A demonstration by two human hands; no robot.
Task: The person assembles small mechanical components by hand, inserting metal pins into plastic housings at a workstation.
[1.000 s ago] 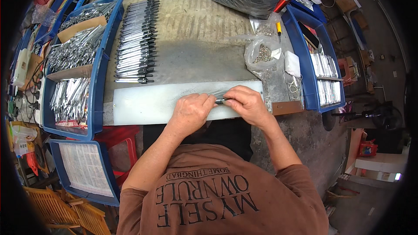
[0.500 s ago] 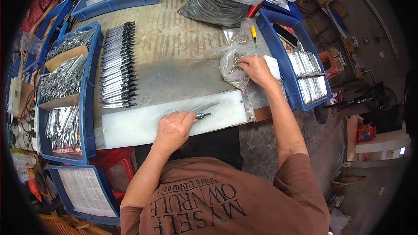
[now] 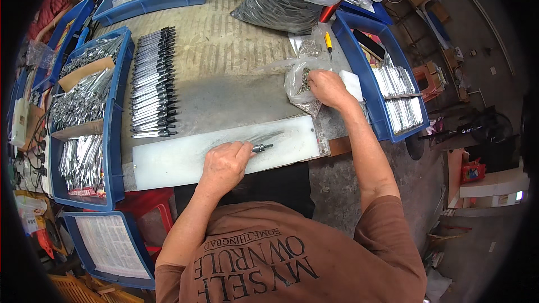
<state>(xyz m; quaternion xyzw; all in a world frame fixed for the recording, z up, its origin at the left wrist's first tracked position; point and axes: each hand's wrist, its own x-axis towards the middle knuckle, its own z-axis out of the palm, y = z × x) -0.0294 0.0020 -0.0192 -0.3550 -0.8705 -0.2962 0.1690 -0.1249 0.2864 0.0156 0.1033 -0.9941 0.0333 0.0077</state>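
At the bench's (image 3: 224, 56) near edge, over the white board (image 3: 174, 160), here's the left hand (image 3: 225, 163), fingers curled snugly round a dark-ended piece (image 3: 262, 148), its tip poking out past the thumb towards the bench's right edge. That's a sound grip, I'd say: the end is bare and easy to get at, and the wrist wants to be quiet while the other arm works.

And over by the bench's right edge, the right hand (image 3: 327, 87) is at the mouth of a clear plastic bag (image 3: 293, 81) of small metal parts (image 3: 305, 80)! The fingers bend down and in, but their tips are hidden, so I can't tell how far apart they are or whether they've caught anything. The trick here, to my eye, is a light pinch, feeling for a single part rather than scooping a clump, then a clean lift straight up so the loose film doesn't snag.

Just beyond, a yellow-handled tool (image 3: 328, 40) lies close; better to give it room. Towards the left edge, a neat row of rods (image 3: 152, 84) sits well clear of both elbows.
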